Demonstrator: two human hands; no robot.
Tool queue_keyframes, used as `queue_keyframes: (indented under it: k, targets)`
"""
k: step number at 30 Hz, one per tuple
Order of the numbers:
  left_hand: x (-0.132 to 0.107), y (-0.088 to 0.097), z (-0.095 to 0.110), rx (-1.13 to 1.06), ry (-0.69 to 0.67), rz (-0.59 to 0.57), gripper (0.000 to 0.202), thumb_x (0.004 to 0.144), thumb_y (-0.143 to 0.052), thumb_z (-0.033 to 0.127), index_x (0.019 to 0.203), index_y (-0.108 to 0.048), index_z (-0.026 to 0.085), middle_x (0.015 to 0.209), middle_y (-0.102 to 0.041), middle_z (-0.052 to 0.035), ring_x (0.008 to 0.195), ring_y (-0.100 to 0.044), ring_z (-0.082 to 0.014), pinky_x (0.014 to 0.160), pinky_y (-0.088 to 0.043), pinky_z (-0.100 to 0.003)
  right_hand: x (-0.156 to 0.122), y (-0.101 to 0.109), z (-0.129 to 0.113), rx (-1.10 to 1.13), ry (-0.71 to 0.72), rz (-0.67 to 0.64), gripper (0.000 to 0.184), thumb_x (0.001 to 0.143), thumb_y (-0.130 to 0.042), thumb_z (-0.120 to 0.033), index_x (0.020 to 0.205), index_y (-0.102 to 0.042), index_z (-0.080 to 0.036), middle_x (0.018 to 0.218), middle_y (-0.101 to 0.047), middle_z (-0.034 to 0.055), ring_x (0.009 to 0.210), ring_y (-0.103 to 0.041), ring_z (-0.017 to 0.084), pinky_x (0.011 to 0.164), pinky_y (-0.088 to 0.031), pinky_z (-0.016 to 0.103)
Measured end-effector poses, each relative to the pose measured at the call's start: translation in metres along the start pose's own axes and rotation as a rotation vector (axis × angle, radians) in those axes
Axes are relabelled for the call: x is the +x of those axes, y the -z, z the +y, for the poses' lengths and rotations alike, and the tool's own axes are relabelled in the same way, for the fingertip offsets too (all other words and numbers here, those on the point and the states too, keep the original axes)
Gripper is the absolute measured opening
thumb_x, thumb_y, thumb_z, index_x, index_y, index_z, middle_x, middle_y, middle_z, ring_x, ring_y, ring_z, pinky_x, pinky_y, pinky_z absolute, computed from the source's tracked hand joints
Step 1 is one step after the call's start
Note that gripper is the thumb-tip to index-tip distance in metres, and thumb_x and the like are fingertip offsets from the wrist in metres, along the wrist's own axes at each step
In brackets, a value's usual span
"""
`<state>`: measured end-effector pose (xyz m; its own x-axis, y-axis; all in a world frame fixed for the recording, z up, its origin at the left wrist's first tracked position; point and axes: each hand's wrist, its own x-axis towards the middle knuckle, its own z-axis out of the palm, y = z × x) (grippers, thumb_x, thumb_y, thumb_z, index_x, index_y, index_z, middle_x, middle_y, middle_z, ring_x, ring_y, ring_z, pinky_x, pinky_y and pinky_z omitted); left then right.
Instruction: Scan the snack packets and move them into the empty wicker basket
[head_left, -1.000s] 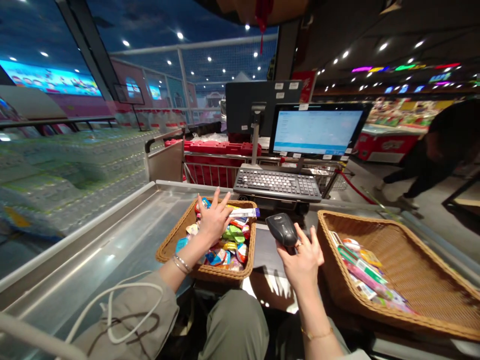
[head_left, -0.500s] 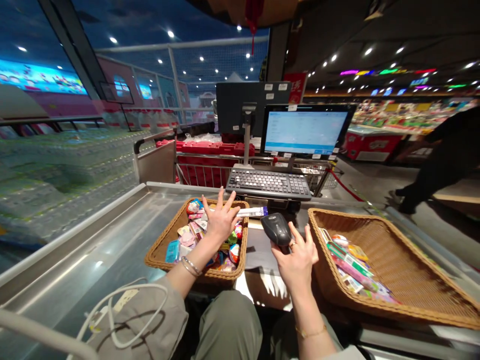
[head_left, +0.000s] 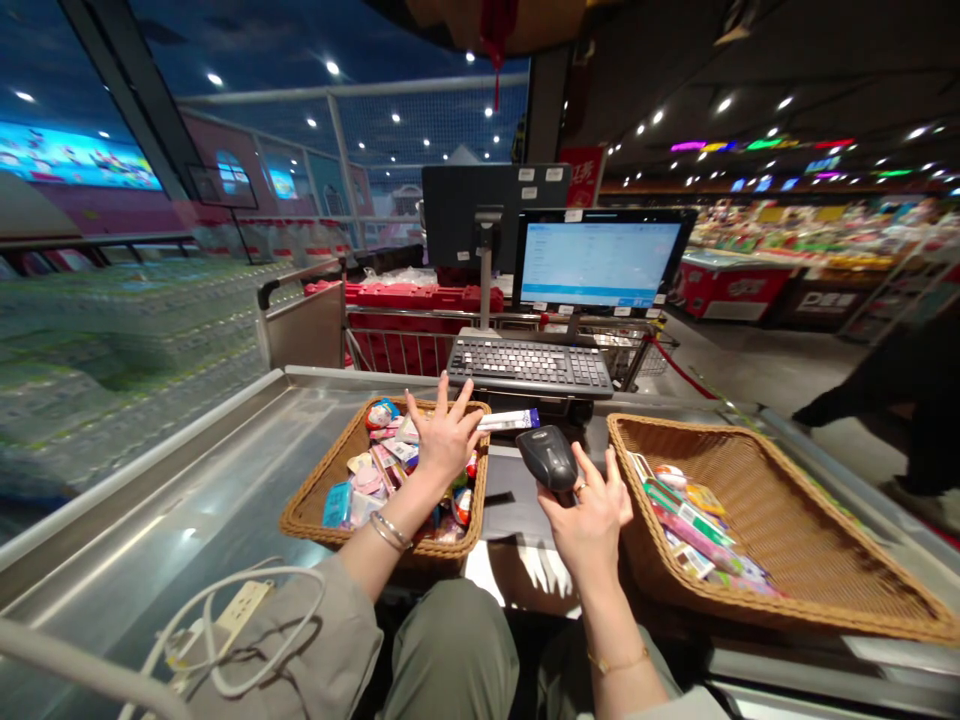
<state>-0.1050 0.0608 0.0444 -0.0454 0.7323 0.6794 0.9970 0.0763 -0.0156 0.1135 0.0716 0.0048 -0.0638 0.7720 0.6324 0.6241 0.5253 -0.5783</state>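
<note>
My left hand [head_left: 442,435] hovers over the left wicker basket [head_left: 315,500], fingers spread, touching a long white-and-purple packet [head_left: 510,420] that lies across the basket's far right rim. The basket holds several small colourful snack packets [head_left: 375,470]. My right hand [head_left: 589,515] grips a black barcode scanner [head_left: 547,457] between the two baskets, its head pointing toward the left basket; three fingers stick up loosely. The right wicker basket [head_left: 825,540] holds several scanned packets [head_left: 694,525] along its left side.
A keyboard [head_left: 529,365] and lit monitor [head_left: 596,262] stand behind the baskets on the steel checkout counter [head_left: 225,480]. A white cable and power strip [head_left: 225,625] lie near my left elbow. Shopping carts sit behind the counter. A person in dark clothes [head_left: 907,400] walks at the right.
The view has drifted right to left, so everything sits further left. My left hand stays spread over the left basket by the long packet. The passer-by has moved further right.
</note>
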Motion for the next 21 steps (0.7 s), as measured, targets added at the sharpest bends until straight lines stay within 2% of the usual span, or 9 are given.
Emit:
queue_keyframes:
  k: [7,16,21]
  targets:
    - [0.001,-0.001,0.006,-0.022,-0.002,0.010,0.019,0.086,-0.067,0.038,0.102,-0.072,0.031,0.150,-0.048,-0.0052,0.148,-0.021,-0.0403,0.108,0.009,-0.081,0.000,0.001,0.000,0.005,-0.004,-0.016,0.020,0.077,-0.062,-0.037,0.085,-0.072,-0.022,0.134,-0.061,0.0102,0.143,-0.028,0.036,0.108,-0.019,0.062]
    - [0.004,-0.004,0.009,-0.032,-0.009,0.023,0.020,0.086,-0.067,0.037,0.104,-0.072,0.032,0.150,-0.047,-0.0040,0.149,-0.020,-0.0400,0.108,0.011,-0.081,0.000,0.004,0.001,-0.008,0.003,0.000,0.021,0.078,-0.061,-0.039,0.082,-0.073,-0.022,0.133,-0.062,0.0102,0.143,-0.028,0.035,0.109,-0.018,0.062]
    - [0.007,-0.004,0.012,-0.030,-0.008,0.022,0.019,0.085,-0.068,0.039,0.102,-0.073,0.032,0.149,-0.048,-0.0038,0.148,-0.021,-0.0416,0.107,0.011,-0.081,0.001,0.007,0.002,0.002,-0.007,-0.009,0.016,0.078,-0.064,-0.034,0.085,-0.073,-0.023,0.131,-0.063,0.0090,0.144,-0.029,0.035,0.110,-0.018,0.065]
